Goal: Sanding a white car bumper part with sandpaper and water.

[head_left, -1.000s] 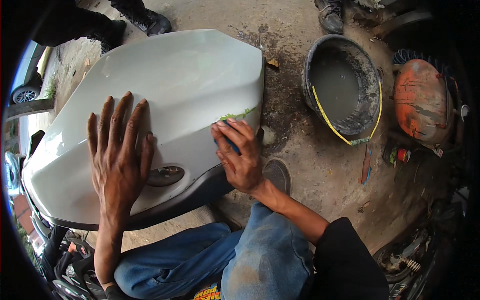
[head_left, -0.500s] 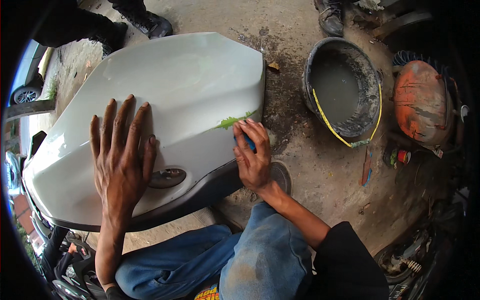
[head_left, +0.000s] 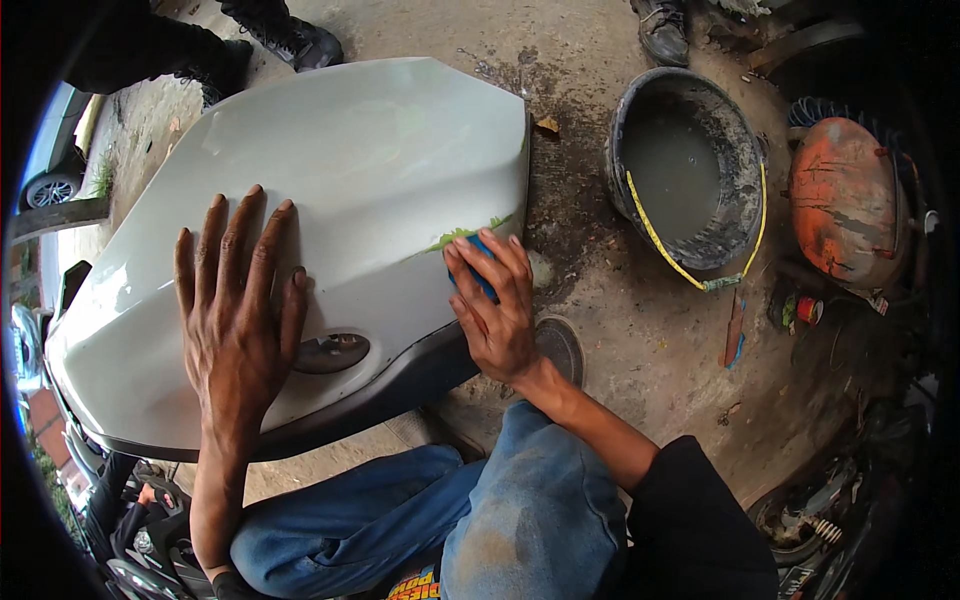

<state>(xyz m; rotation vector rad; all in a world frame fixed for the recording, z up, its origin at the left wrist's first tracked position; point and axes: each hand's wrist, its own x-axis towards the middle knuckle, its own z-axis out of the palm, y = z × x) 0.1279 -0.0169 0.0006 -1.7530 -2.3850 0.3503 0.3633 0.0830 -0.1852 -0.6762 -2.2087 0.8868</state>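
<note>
A pale silver-white car bumper (head_left: 350,150) lies in front of my knees, its dark lower edge toward me. My left hand (head_left: 238,320) rests flat on it with the fingers spread, beside an oval opening (head_left: 332,353). Near the right end, my right hand (head_left: 500,310) presses a blue pad (head_left: 486,286) against the surface, mostly hidden under the fingers. Just beyond those fingertips runs a ragged green patch (head_left: 452,237), partly covered by the hand.
Right of the bumper stands a black bucket (head_left: 622,190) of cloudy water with a yellow handle. Farther right sits a worn orange tank (head_left: 840,205). Another person's boots (head_left: 305,48) are at the far left, and another boot (head_left: 662,30) is beyond the bucket.
My right hand has slid a little left with the blue pad, covering more of the green patch. My left hand stays flat in nearly the same place.
</note>
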